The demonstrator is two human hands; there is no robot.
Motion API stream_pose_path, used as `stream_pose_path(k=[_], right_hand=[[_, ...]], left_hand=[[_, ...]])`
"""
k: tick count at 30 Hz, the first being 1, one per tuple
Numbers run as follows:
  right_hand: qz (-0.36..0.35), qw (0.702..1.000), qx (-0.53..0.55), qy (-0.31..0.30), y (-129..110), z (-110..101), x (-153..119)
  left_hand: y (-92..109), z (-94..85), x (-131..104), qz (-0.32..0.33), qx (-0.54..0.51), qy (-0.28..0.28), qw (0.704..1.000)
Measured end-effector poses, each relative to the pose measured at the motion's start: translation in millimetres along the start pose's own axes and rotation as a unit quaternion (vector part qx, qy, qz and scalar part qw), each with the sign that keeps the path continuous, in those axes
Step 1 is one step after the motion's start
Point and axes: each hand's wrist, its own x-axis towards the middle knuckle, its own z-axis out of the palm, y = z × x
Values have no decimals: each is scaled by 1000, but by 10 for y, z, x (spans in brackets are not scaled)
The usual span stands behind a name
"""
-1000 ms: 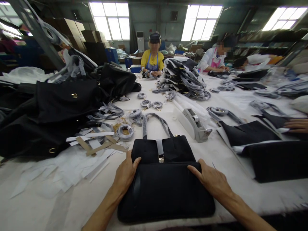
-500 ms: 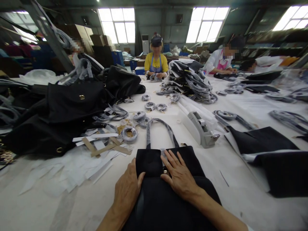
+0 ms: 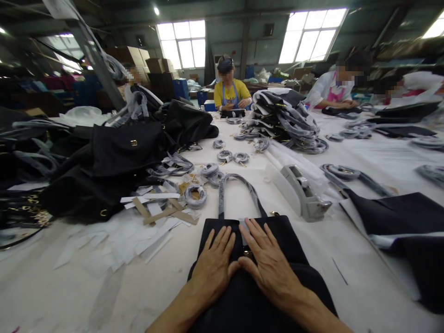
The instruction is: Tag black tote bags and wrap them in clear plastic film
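Observation:
A black handbag (image 3: 287, 240) lies flat on the white table in front of me, its wrapped handle (image 3: 243, 178) looping away from me. My left hand (image 3: 213, 261) rests flat on the left of the bag's upper part, fingers stretched out. Beside it, my right hand (image 3: 265, 259) lies flat across the middle, fingers spread, partly over a pale strip and the small metal clasp (image 3: 247, 252). The two thumbs meet or nearly touch. Both hands press on the bag without gripping anything.
A grey tape dispenser (image 3: 303, 194) stands to the bag's right. Black bags (image 3: 128, 152) are heaped at the left, near paper scraps (image 3: 114, 245) and coiled straps (image 3: 195, 195). More straps and bags are stacked ahead (image 3: 284, 120). Black pieces (image 3: 388, 212) lie right. Co-workers (image 3: 231, 92) sit across the table.
My left hand has moved from the bag's left edge onto its upper face, beside the right hand. My right hand stays flat on the bag. The view has shifted slightly left.

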Motion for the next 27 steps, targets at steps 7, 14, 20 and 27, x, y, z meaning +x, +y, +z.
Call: stream_pose_path(k=[7,14,20,27], right_hand=[[-27,999,-23,-38,115,328,-74],[-12,998,-10,-60,100,275,-71],[0,997,6,-72,100,262,-63],[3,998,12,-65,95,257,-60]], left_hand=[[-367,-393,270,-42,-82,-5,996],[-1464,-797,1089,-143,53,-23,988],[-1654,-803,1245,-113,67,-25,991],[-1269,-971,1543,-134,32,-27,990]])
